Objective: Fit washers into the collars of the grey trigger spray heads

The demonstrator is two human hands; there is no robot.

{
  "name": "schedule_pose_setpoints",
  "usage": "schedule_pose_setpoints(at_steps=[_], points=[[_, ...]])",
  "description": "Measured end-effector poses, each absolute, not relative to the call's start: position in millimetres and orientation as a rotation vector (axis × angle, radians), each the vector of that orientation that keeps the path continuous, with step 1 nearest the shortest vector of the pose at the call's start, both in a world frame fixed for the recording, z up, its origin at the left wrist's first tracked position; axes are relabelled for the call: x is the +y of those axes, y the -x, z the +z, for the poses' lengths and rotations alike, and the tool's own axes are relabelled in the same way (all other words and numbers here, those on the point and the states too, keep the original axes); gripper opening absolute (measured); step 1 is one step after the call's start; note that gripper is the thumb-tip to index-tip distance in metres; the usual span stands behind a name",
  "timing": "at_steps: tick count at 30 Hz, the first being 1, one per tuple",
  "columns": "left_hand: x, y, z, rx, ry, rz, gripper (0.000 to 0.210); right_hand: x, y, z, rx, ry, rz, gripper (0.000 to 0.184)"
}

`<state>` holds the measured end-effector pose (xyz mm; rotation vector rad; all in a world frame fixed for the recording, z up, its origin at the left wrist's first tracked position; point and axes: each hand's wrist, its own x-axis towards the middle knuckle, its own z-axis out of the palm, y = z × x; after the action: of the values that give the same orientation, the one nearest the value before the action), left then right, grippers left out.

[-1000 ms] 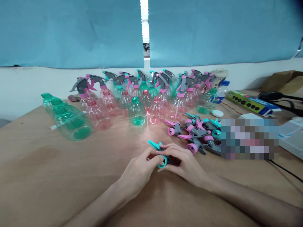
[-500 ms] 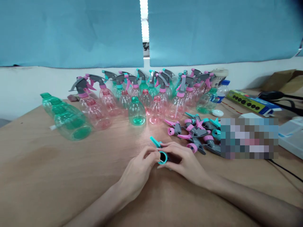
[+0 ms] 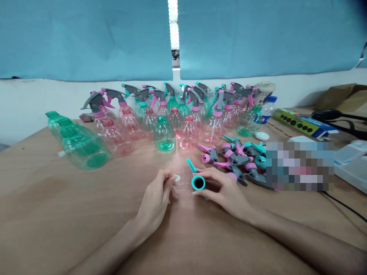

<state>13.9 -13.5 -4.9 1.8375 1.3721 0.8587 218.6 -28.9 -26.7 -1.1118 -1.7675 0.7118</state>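
Note:
My right hand [image 3: 225, 191] grips a spray head [image 3: 197, 183] with a turquoise collar and trigger. The collar's dark opening faces me. My left hand [image 3: 156, 194] is apart from it on the left, pinching a small white disc [image 3: 177, 178] between thumb and fingertips. Just beyond my right hand lies a pile of loose grey spray heads [image 3: 239, 158] with pink or turquoise collars. An open green bottle [image 3: 164, 135] and an open pink bottle [image 3: 188, 133] stand upright in front of my hands.
Several bottles with spray heads fitted [image 3: 195, 110] stand in rows towards the wall. Green bottles [image 3: 83, 147] lie tilted at the left. A blue-capped plastic bottle [image 3: 268, 109], a white oval object [image 3: 262, 136], a yellow-blue box [image 3: 304, 122] and a clear container [image 3: 351, 162] occupy the right side.
My left hand has drawn away to the left from the spray head's collar, and a white disc now shows in its fingers. My right hand still holds the spray head in nearly the same place.

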Motion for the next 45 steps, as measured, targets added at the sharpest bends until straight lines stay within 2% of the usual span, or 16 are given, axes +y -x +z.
schedule_pose_setpoints(at_steps=[12, 21, 25, 30, 35, 45], points=[[-7, -15, -9, 1.164, -1.421, 0.738, 0.028, -28, -219, -28, -1.816, 1.083, 0.640, 0.027], [3, -12, -2, 1.129, -0.956, 0.876, 0.029, -29, -218, -27, -1.830, 1.098, 0.613, 0.025], [4, -10, -4, 1.152, -1.011, 0.854, 0.027, -29, -219, -27, -1.848, 1.094, 0.612, 0.026], [2, -10, -5, 1.217, -1.178, 0.820, 0.039, -28, -218, -27, -1.852, 1.100, 0.603, 0.026], [0, -11, -6, 1.201, -1.261, 0.788, 0.029, -29, -218, -26, -1.852, 1.098, 0.610, 0.026], [-5, -14, 0, 1.216, -1.402, 0.808, 0.027, -29, -217, -28, -1.842, 1.089, 0.631, 0.031]])
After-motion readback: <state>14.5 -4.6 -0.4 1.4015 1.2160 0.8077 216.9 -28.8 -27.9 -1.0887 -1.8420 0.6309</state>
